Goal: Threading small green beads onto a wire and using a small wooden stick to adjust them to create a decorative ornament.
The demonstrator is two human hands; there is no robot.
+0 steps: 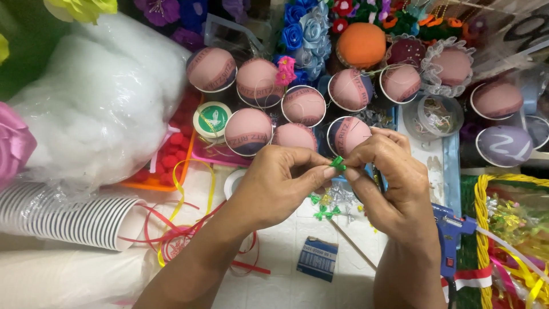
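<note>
1. The small green ribbon bow [338,163] is sitting pinched between the fingertips of both your hands, held up above the desk [286,252] at the middle of the view.
2. Your left hand [274,186] is closing its thumb and forefinger on the bow's left side.
3. Your right hand [389,177] is closing its fingers on the bow's right side, the two hands touching at the tips.
4. Just below your hands, more little green bows [323,210] are lying on the desk.
5. Beyond your fingers, pink fabric-topped cups [248,131] are standing in rows.
6. A blue glue gun [452,234] is lying right of your right wrist.
7. A stack of paper cups [68,220] is lying at far left.
</note>
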